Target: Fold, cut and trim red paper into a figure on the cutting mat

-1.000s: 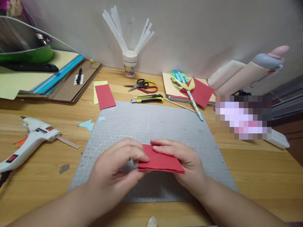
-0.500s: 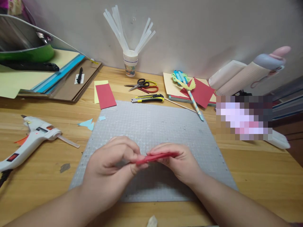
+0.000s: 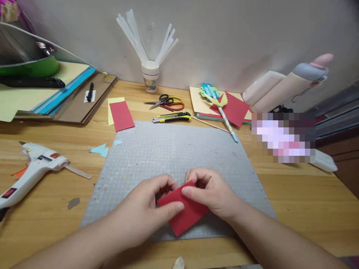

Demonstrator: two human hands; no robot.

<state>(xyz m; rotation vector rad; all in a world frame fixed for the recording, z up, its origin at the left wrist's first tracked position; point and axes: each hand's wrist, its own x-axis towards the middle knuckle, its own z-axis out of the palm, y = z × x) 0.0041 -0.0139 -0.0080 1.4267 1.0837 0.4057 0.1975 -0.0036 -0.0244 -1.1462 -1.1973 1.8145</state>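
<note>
Both hands grip a piece of red paper (image 3: 188, 213) above the near part of a grey cutting mat (image 3: 168, 149). My left hand (image 3: 151, 201) pinches its left side, thumb lying across the face and fingers curled behind. At the upper right edge, my right hand (image 3: 211, 192) clasps it with the thumb on top and the other fingers at the back. The paper is tilted, its broad face turned towards me, and looks folded, though the layers are hard to make out. What the fingers do behind it is hidden.
Left of the mat lie a glue gun (image 3: 39, 164) and light blue paper scraps (image 3: 100, 150). Beyond it are red paper (image 3: 122, 116), scissors (image 3: 162, 101), a utility knife (image 3: 172, 118) and paper cups (image 3: 150, 76) holding translucent sticks. A paper flower (image 3: 221, 106) rests at the back right.
The red paper was seen nearly edge-on and now shows its broad face. Both hands have turned with it, thumbs now on the near side. The whole view has shifted slightly.
</note>
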